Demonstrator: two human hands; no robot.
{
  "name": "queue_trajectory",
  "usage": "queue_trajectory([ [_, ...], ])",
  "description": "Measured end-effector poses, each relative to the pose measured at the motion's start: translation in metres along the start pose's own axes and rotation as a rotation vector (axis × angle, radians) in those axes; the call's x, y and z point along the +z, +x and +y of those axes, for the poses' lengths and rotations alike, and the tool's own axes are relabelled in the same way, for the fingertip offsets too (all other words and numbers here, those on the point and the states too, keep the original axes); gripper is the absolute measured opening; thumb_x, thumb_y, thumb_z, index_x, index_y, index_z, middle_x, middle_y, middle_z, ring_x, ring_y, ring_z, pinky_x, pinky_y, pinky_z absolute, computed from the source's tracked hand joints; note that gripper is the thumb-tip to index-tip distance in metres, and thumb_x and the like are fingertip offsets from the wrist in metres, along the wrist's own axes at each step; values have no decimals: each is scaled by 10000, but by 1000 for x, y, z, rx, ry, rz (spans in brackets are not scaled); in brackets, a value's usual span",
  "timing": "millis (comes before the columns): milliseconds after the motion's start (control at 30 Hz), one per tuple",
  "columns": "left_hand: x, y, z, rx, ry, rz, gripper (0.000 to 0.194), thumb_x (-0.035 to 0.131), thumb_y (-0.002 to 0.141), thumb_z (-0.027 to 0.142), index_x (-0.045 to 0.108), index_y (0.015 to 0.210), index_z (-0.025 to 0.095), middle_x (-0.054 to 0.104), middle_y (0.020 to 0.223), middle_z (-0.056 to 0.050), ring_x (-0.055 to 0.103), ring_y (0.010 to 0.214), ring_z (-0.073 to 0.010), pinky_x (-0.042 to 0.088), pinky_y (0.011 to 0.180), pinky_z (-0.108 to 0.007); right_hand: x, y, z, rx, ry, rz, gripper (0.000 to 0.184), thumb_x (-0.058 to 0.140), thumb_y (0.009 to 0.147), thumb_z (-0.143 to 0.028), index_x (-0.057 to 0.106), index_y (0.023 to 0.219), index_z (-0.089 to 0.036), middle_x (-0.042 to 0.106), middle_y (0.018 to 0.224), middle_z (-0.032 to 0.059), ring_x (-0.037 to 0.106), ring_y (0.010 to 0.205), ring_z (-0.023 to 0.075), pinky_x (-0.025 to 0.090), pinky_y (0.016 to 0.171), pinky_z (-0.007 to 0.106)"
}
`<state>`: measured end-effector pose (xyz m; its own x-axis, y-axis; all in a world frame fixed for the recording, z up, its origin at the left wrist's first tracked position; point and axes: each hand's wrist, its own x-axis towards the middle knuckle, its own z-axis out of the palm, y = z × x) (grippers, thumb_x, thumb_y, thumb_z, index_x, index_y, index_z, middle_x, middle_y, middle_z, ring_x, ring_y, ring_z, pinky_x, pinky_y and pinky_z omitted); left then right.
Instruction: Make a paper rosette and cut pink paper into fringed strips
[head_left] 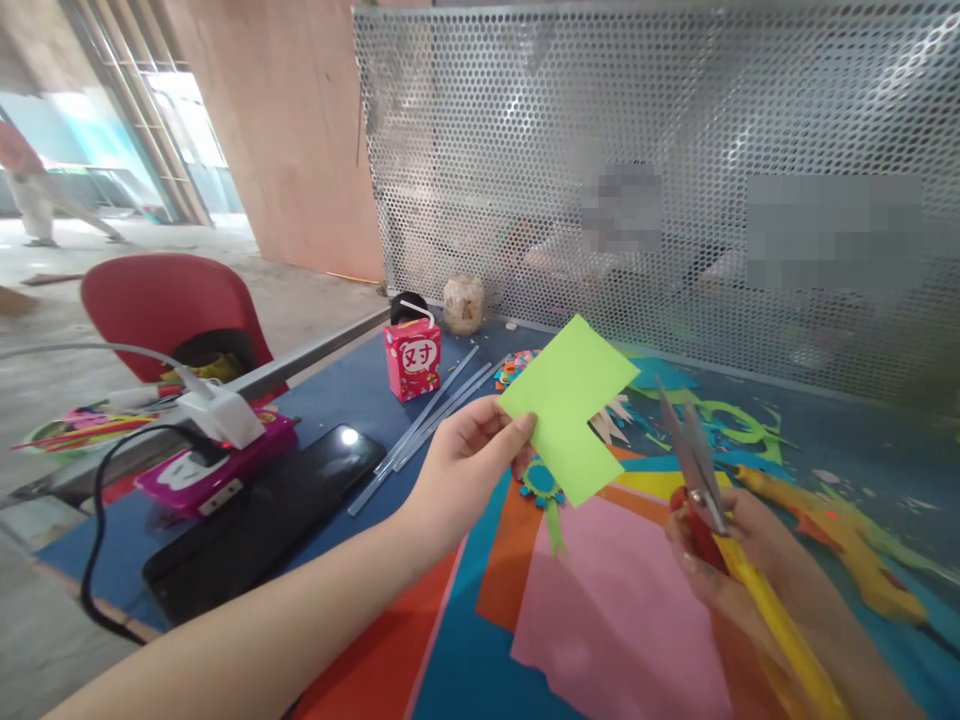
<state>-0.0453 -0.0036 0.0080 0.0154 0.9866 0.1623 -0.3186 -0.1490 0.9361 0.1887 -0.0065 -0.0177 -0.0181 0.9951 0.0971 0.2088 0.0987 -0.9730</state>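
Observation:
My left hand point(480, 455) pinches a light green sheet of paper point(574, 400) by its left edge, thumb on top. The sheet is held up over the table, and a notch is cut out of its right side. On the right, my right hand point(720, 560) is closed around a pair of scissors point(701, 470) with yellow and red handles, blades pointing up and slightly apart. The blades stand to the right of the green paper, not touching it. Below lie a pink sheet point(615, 610) and a small blue and green paper rosette point(541, 482).
A yellow glue gun point(847, 540) lies at the right, near paper scraps point(735, 420). Clear glue sticks point(427, 420), a pink drink carton point(412, 358), a black phone point(262, 520) and a purple power strip point(217, 465) are at left. A perforated metal panel point(480, 150) stands behind.

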Motion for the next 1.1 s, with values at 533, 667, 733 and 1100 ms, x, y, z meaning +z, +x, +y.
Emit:
queue_trajectory([
  [533,-2,-4,-3,66,263,-22,197,609,762,297,549,645,150,505,560,33,441,531,-67,349,500,-200,11,-19,8,89,-91,-231,231,704,614,-331,517,710,-238,591,638,-20,567,578,152,498,522,267],
  [667,0,-6,-7,40,276,-68,187,601,762,306,551,662,155,529,614,12,484,589,-92,386,546,-221,12,-19,8,157,-56,-248,290,734,566,-375,498,670,-244,577,591,-34,558,542,157,491,494,278],
  [733,1,-7,-8,33,279,-67,189,599,761,307,548,659,157,527,612,12,484,587,-92,389,549,-223,11,-18,10,208,-34,-242,302,744,545,-385,500,660,-249,556,562,-44,550,529,155,485,482,274],
  [1100,0,-6,-7,45,308,-58,215,606,752,313,528,627,157,491,575,27,444,544,-77,364,514,-209,11,-17,10,295,-17,-205,325,756,501,-374,517,682,-246,523,557,-53,521,507,141,467,465,262],
])
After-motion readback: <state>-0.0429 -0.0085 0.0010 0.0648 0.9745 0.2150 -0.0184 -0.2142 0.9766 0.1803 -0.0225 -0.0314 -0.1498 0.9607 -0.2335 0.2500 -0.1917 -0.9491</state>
